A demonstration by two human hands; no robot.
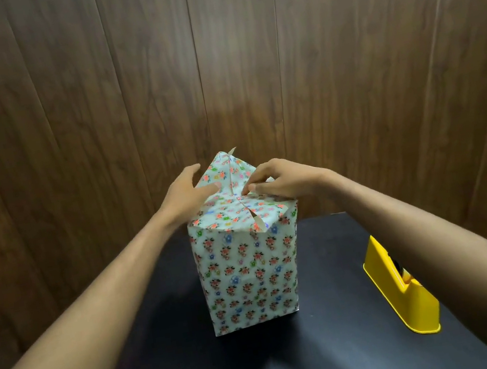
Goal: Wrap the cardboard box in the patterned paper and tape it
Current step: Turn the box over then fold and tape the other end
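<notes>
In the head view, a tall box wrapped in floral patterned paper [248,274] stands upright near the middle of a dark table [340,313]. On its top, the paper flaps are partly folded, and the far flap rises to a point. The left hand [185,194] lies with straight fingers against that flap's left side. The right hand [280,181] pinches a paper fold at the top's centre. A yellow tape dispenser [400,290] sits to the right, well apart from the box, before a wood-panelled wall [213,59].
</notes>
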